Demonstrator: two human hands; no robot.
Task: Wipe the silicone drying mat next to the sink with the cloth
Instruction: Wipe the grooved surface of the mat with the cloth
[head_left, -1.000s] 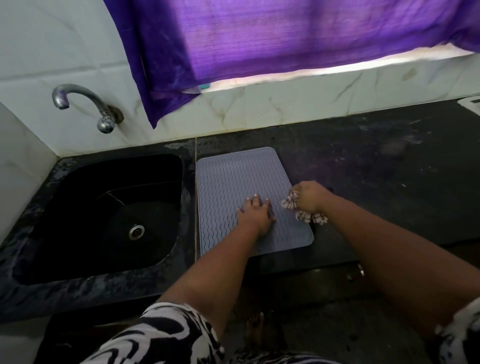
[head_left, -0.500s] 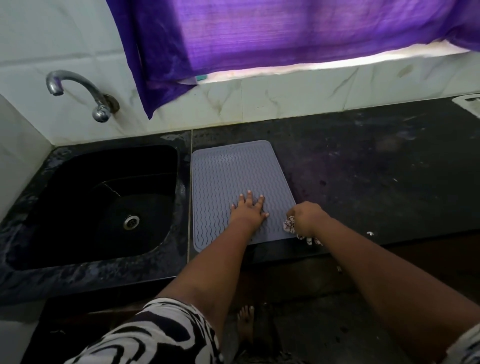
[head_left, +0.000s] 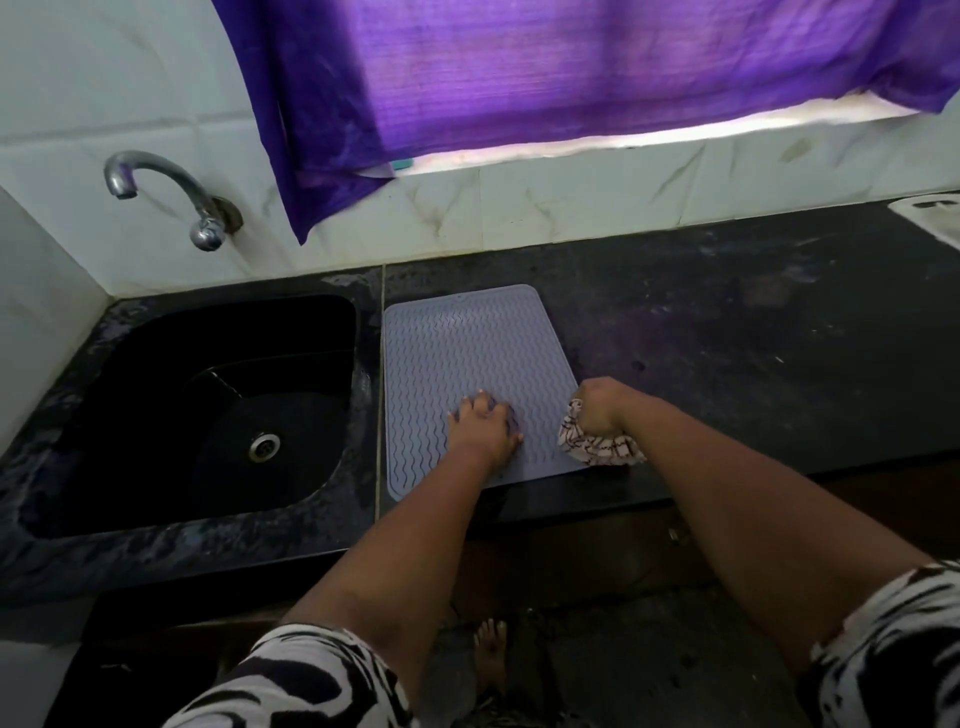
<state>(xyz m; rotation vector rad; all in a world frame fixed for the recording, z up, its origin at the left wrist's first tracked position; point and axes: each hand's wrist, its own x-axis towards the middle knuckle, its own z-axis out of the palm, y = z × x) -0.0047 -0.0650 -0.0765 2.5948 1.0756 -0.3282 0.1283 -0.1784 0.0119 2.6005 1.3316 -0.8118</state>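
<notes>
A grey silicone drying mat (head_left: 467, 358) with wavy ridges lies on the black counter just right of the sink (head_left: 218, 410). My left hand (head_left: 483, 423) rests flat on the mat's near half, fingers spread, pressing it down. My right hand (head_left: 597, 405) is fisted around a white cloth (head_left: 597, 447) with dark stripes. The cloth bunches under the fist at the mat's right edge, near its front corner, partly on the mat and partly on the counter.
A black sink with a metal drain sits at left, with a chrome tap (head_left: 171, 197) on the tiled wall above. A purple curtain (head_left: 571, 78) hangs over the window. Dark counter (head_left: 753, 338) stretches right; a white object (head_left: 930, 213) lies at its far right edge.
My right hand with the cloth slid toward me along the mat's right edge, then back a little away. My left hand stayed pressed on the mat.
</notes>
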